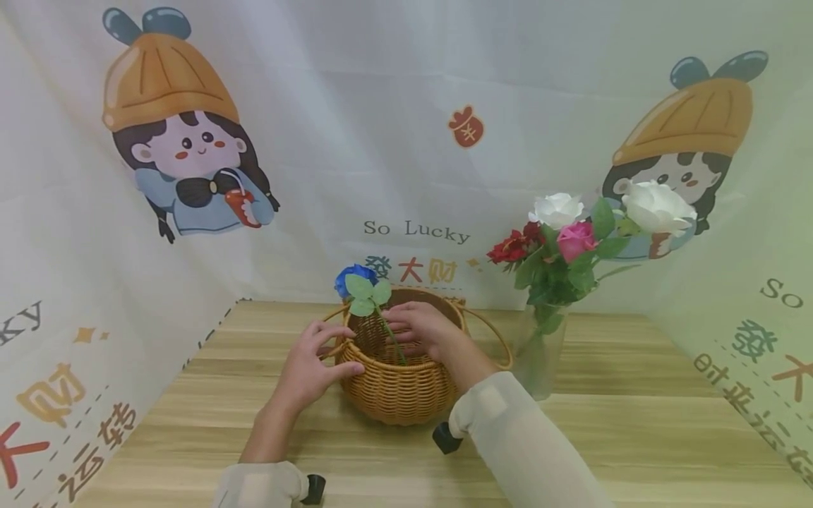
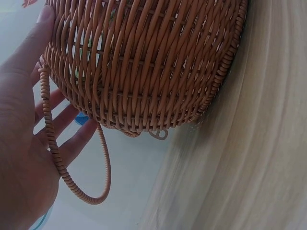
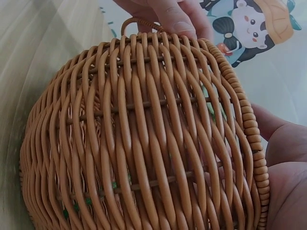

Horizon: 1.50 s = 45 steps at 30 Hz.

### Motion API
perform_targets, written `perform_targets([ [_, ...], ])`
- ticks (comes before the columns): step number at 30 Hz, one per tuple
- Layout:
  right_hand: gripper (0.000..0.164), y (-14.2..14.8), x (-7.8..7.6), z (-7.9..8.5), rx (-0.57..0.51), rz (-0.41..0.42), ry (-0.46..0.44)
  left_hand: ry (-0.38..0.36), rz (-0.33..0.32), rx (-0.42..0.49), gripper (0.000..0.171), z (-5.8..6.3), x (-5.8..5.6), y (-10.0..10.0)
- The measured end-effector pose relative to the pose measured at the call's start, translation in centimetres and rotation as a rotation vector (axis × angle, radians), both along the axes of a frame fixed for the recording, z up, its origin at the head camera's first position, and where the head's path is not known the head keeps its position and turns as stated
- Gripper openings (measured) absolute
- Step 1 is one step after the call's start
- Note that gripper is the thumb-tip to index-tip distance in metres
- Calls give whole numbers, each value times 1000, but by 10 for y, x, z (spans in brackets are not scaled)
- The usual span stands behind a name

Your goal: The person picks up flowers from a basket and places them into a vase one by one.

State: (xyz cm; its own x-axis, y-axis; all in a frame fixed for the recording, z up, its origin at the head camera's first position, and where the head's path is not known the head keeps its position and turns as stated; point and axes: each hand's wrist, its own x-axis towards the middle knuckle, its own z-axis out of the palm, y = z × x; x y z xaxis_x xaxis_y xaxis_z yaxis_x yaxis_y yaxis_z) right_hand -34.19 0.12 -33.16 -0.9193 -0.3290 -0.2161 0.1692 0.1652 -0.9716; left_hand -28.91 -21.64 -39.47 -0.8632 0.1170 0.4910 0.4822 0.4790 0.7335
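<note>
A round wicker basket (image 1: 400,395) stands on the table with a blue rose (image 1: 356,280) in it, its green stem (image 1: 390,335) leaning left and its bloom above the rim. My left hand (image 1: 311,370) holds the basket's left side, thumb on the front near the rim, fingers spread round the side by the loop handle (image 2: 57,158). My right hand (image 1: 427,333) reaches over the rim into the basket, its fingers loosely extended behind the stem. Through the weave, bits of green (image 3: 84,206) show in the right wrist view.
To the right of the basket stands a clear vase (image 1: 540,353) with white, pink and red flowers (image 1: 576,241) and leaves. A second loop handle (image 1: 495,335) sticks out toward it. Printed cloth (image 1: 356,106) hangs behind and at both sides of the wooden table (image 1: 635,423).
</note>
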Motion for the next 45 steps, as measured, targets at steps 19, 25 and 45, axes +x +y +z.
perform_targets([
  [19,25,0,4,-1,59,-23,127,17,-9,1,53,1,1,1],
  [25,24,0,8,-1,43,-57,209,16,-7,-1,54,1,1,1],
  [45,19,2,24,4,79,-282,575,6,0,-3,52,0,1,0],
])
